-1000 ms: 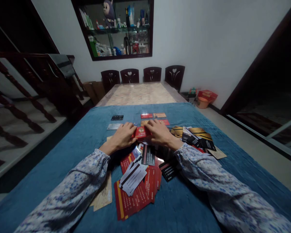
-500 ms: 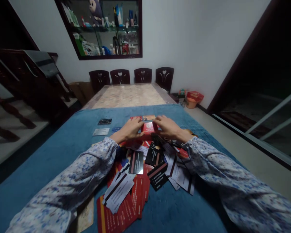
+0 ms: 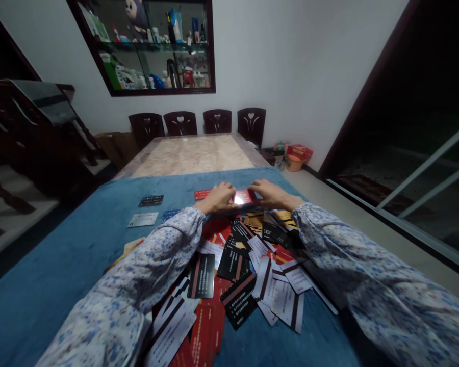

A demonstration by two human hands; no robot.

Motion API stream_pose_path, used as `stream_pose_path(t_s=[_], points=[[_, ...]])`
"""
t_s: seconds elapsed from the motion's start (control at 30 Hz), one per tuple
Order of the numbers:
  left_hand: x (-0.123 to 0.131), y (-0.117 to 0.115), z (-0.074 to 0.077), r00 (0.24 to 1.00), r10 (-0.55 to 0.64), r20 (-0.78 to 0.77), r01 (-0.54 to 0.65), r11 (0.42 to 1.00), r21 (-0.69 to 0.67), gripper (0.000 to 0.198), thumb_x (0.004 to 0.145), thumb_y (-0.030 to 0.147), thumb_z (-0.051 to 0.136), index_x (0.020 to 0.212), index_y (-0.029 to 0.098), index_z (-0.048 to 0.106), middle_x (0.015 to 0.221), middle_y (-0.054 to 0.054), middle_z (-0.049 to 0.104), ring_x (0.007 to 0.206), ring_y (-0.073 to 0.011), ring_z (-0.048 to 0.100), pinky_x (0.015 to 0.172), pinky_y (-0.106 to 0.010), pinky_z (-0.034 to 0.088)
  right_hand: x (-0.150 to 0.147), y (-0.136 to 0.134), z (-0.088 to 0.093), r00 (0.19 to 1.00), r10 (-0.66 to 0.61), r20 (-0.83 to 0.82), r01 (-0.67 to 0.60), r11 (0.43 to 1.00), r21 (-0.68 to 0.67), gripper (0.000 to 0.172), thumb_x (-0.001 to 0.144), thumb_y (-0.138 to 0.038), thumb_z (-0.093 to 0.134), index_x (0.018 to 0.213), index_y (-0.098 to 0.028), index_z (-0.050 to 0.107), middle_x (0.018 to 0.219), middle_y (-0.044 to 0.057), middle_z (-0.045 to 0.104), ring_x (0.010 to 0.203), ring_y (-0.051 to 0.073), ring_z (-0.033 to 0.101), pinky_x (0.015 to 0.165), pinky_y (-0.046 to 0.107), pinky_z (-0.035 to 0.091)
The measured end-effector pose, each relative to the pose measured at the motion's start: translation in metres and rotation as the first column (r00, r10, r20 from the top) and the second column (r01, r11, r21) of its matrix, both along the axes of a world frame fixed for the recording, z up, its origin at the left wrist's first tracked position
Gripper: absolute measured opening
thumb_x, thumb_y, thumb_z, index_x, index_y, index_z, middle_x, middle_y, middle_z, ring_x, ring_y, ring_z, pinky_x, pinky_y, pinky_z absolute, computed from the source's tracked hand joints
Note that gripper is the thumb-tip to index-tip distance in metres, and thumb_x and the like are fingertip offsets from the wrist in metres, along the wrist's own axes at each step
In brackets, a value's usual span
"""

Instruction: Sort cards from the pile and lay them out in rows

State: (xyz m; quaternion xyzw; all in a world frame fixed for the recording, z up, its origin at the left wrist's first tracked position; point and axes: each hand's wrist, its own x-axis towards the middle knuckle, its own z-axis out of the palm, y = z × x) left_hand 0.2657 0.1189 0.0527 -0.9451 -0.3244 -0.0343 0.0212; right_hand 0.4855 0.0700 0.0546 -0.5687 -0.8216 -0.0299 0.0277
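Both hands grip a shiny red card [image 3: 243, 197] at its two ends, above the far side of a loose heap. My left hand [image 3: 219, 198] has its fingers closed on the left end. The right end is pinched by my right hand [image 3: 272, 194]. Nearer to me lie several black cards [image 3: 234, 263], white cards with a dark stripe [image 3: 286, 300] and red cards [image 3: 206, 326], overlapping each other. Gold cards [image 3: 254, 222] show just below my right hand. Another red card [image 3: 202, 194] lies flat, partly behind my left hand.
A blue cloth [image 3: 110, 214] covers the near part of the table [image 3: 195, 153]. To the left lie a black card [image 3: 151, 201], a white card [image 3: 143, 219] and a blue card [image 3: 170, 215]. Several dark chairs [image 3: 218, 121] stand at the far end.
Both hands have moved a little away from the heap with the red card, uncovering gold and black cards below. The camera view has shifted slightly right.
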Motion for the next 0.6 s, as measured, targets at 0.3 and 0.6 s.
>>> stream_pose_path(t_s=[0.3,0.6], points=[[0.032,0.031,-0.007,0.997,0.071,-0.014,-0.072,0.996,-0.046,0.031,0.091,0.043,0.061,0.108,0.018,0.069,0.123,-0.014,0.062,0.118,-0.0329,0.051,0.095,-0.044,0.046,0.028,0.042,-0.014,1.000,-0.003,0.029,0.003,1.000,-0.026,0.029,0.086,-0.023,0.069,0.115,-0.016,0.069,0.122,0.013,0.064,0.110,0.026,0.059,0.089,0.031,0.044],[0.053,0.052,-0.018,0.991,0.133,0.005,-0.132,0.987,-0.089,0.031,0.092,0.044,0.061,0.108,0.019,0.070,0.127,-0.014,0.064,0.124,-0.0355,0.046,0.100,-0.052,0.044,0.048,0.081,-0.032,0.999,-0.025,0.021,0.026,0.998,-0.051,0.040,0.083,-0.021,0.072,0.123,-0.015,0.070,0.124,0.014,0.067,0.113,0.026,0.063,0.093,0.030,0.045]])
